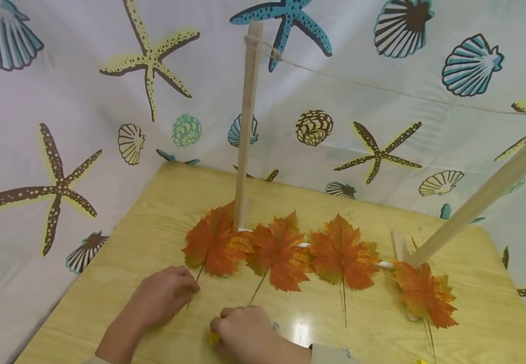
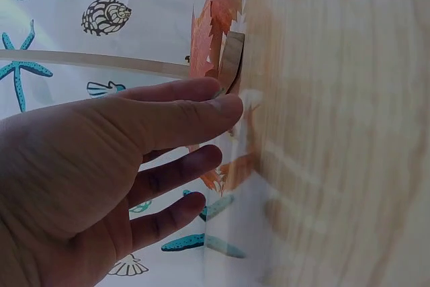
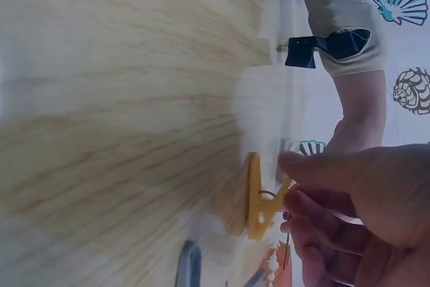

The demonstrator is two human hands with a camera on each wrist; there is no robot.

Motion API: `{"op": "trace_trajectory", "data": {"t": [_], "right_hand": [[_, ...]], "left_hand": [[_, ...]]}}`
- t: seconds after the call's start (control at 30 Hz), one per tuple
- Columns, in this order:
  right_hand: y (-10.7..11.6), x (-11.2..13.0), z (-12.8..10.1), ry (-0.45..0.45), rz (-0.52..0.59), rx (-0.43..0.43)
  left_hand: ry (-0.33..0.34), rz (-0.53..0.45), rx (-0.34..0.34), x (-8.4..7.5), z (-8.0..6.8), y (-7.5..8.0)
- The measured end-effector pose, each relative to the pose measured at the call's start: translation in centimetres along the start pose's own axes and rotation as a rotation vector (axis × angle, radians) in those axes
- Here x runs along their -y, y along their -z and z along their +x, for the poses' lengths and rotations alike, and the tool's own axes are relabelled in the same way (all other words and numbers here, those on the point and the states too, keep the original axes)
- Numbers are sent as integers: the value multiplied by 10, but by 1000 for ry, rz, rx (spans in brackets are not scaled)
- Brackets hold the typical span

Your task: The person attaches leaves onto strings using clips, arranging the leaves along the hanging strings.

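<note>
Four leaves down, none on the string yet; I see the first peg just in hand.
Right hand (image 1: 244, 331) pinches a yellow peg (image 3: 261, 196) by its tail, low on the table (image 1: 485, 308) at the near edge, close to the second leaf's stem. Left hand (image 1: 164, 293) lies flat, fingers straight and relaxed, tips on the stem of the left leaf (image 1: 212, 242), holding nothing. The other three leaves (image 1: 342, 253) lie in a row between the two posts (image 1: 246, 126). The string (image 1: 381, 88) between the post tops hangs bare. My read: layout done, pegging all four still to do. A blue peg seems to sit by the right hand, too blurred to confirm.
</note>
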State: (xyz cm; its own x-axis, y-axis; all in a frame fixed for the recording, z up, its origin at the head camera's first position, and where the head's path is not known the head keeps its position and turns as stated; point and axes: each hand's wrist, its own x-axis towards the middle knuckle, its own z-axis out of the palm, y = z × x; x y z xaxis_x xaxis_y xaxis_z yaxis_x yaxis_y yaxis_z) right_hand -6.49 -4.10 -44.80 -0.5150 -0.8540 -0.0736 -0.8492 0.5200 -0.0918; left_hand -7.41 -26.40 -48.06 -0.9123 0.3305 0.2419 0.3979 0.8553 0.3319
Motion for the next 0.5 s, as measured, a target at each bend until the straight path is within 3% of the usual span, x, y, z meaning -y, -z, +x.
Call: {"op": "trace_trajectory", "data": {"t": [0.17,0.33,0.5], "right_hand": [[-5,1,2,23,27,67],[-12,0,4,38,46,23],[-11,-1,6,38,45,25]], "left_hand": [[-21,-37,11,-1,0,1],[-46,-25,-2,0,2,2],[-115,8,-12,1,3,5]]}}
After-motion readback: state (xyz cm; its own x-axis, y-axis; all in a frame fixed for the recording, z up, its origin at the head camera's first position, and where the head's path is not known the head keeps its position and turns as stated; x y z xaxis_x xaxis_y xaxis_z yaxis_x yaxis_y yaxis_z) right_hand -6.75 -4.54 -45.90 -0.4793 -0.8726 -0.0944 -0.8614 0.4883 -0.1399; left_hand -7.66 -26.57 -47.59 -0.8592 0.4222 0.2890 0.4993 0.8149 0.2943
